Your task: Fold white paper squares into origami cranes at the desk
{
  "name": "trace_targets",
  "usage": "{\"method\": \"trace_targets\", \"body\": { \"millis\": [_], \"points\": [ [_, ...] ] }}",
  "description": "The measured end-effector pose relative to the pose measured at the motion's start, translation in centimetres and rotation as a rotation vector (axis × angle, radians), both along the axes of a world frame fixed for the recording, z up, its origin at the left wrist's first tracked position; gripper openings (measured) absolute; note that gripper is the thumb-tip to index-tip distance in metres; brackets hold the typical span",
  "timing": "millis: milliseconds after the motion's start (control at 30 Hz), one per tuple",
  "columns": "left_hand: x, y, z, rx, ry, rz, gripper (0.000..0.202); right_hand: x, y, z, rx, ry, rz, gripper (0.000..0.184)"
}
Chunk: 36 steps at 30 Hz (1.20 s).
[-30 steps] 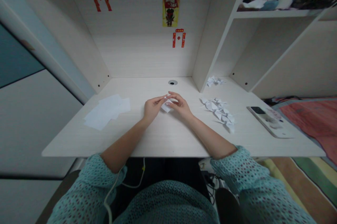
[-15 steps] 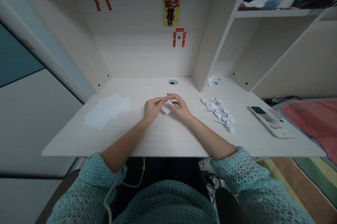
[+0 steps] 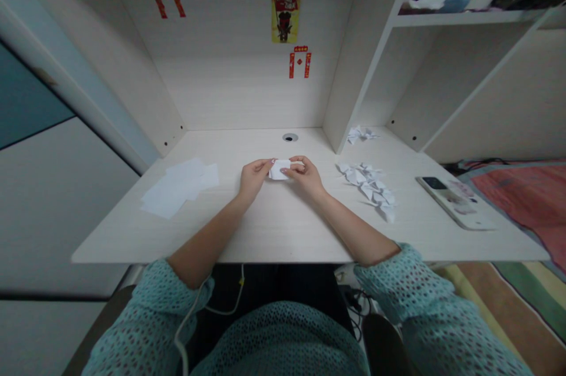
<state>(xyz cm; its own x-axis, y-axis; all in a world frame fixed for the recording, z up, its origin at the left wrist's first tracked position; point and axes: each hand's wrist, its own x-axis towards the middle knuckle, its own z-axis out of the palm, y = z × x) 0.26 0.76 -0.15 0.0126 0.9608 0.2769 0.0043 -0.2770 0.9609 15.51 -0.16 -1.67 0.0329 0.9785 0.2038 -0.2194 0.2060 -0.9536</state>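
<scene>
A small folded piece of white paper (image 3: 278,170) is held between my two hands, just above or on the middle of the desk. My left hand (image 3: 254,177) pinches its left edge between thumb and fingers. At the right edge, my right hand (image 3: 307,176) grips it, the thumb on the near face and the fingers curled behind. To the left lies a spread of flat white paper sheets (image 3: 179,187). Several folded white paper pieces (image 3: 369,187) lie in a loose heap to the right of my right hand.
More folded paper pieces (image 3: 361,135) sit farther back, beside the upright divider (image 3: 354,87). A phone (image 3: 455,204) lies on the desk (image 3: 283,228) at the right. Behind my hands is a round cable hole (image 3: 290,137). A white cable (image 3: 181,340) hangs by my left sleeve.
My hands have drawn slightly apart, and the paper between them now shows as a flatter, level rectangle instead of a tilted piece. Both hands still hold it.
</scene>
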Motion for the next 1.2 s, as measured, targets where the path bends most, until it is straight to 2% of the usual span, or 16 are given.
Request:
{"method": "trace_targets", "body": {
  "millis": [133,267,400,533,667,900,1100,1200],
  "points": [
    [0.09,0.20,-0.46,-0.095,-0.065,-0.097,0.037,0.63,0.49,-0.09,-0.005,0.042,-0.072,0.050],
    [0.19,-0.02,-0.49,-0.166,-0.043,-0.158,0.040,0.84,0.62,-0.14,0.042,0.002,-0.090,0.048],
    [0.20,-0.16,-0.44,-0.203,-0.038,-0.149,0.044,0.76,0.44,0.06,0.054,-0.015,-0.052,0.047],
    [0.16,-0.04,-0.54,-0.213,-0.071,-0.107,0.047,0.67,0.24,0.31,-0.048,-0.042,-0.035,0.042],
    [0.11,0.08,-0.76,-0.219,-0.084,-0.119,0.045,0.63,0.07,0.39,-0.131,-0.092,-0.038,0.035],
    [0.04,-0.03,-0.67,-0.270,-0.111,-0.179,0.044,0.69,0.23,0.08,-0.109,-0.091,-0.055,0.033],
    [0.00,-0.08,-0.54,-0.287,0.106,-0.161,0.040,0.69,0.53,-0.14,-0.069,-0.111,-0.048,0.035],
    [-0.08,0.04,-0.76,-0.317,0.094,-0.166,0.042,0.71,0.54,-0.02,-0.075,-0.100,-0.038,0.038]
  ]
}}
